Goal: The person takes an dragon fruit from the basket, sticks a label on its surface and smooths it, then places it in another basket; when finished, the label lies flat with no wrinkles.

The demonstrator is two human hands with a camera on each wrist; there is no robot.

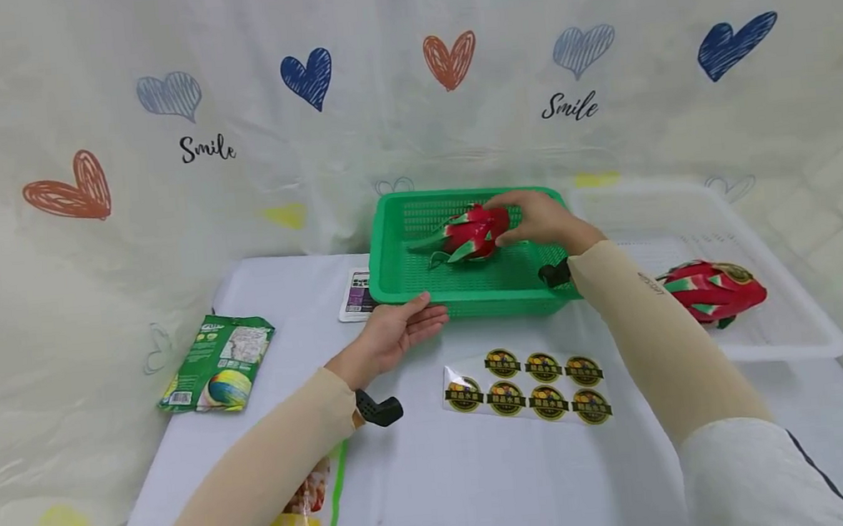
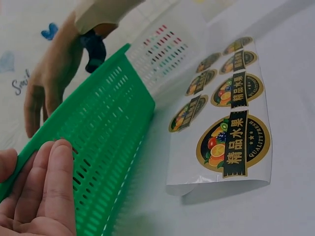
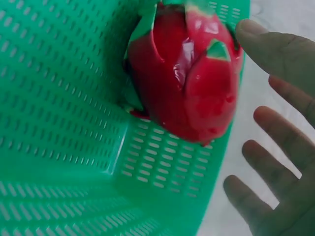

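Observation:
A red dragon fruit with green-tipped scales (image 1: pixel 470 234) lies in a green perforated basket (image 1: pixel 471 309). My right hand (image 1: pixel 534 218) is over the basket at the fruit's right end. Its fingers are spread in the right wrist view, with the thumb tip (image 3: pixel 251 27) right at the fruit's edge. At the basket's front left, my left hand (image 1: pixel 390 332) holds the wall, thumb at the rim and fingers along the outside. A second dragon fruit (image 1: pixel 717 291), bearing a round gold-and-black sticker, sits in a white basket (image 1: pixel 789 331).
A sheet of round gold-and-black fruit stickers (image 1: pixel 526 387) lies in front of the green basket. Left are a green packet (image 1: pixel 219 362) and a white-and-purple item (image 1: pixel 356 294) partly under the basket. A food bag (image 1: pixel 301 524) lies beneath the left forearm.

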